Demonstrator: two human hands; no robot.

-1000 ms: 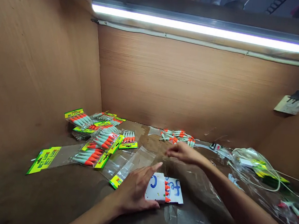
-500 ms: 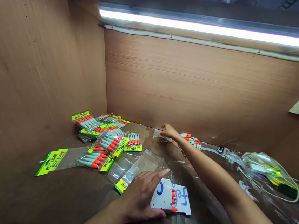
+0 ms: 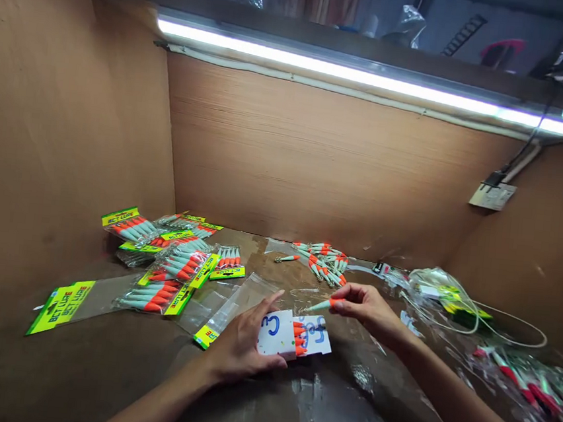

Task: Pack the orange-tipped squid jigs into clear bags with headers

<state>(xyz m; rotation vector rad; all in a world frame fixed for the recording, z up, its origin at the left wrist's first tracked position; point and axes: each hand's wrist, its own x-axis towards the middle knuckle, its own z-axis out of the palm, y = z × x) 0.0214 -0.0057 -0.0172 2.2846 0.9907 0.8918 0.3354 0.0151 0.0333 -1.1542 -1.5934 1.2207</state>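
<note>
Between thumb and fingers, my left hand (image 3: 244, 340) grips a white card holder (image 3: 277, 335) with blue handwriting. Several orange lure tips (image 3: 300, 337) stick out of its right side over a flat lettered flap. A single orange and pale green fishing lure (image 3: 328, 304) is pinched by the orange end in my right hand (image 3: 362, 306), just above the holder's upper right, its pale end pointing left. Behind it lies a pile of loose lures (image 3: 324, 261). Under and beside my left hand are clear plastic bags (image 3: 254, 291), one with a yellow header.
Packed lures with yellow headers (image 3: 182, 261) are heaped at the left, beside a flat bag with a yellow header (image 3: 61, 302). Plastic packs and a looped white cable (image 3: 509, 332) lie at the right, near red and green lures (image 3: 528, 381). Wooden walls (image 3: 305, 167) enclose the table.
My right hand has come back from the loose pile at the rear, now with one lure in it, close to the card holder. My left hand keeps its hold. The view has swung right.
</note>
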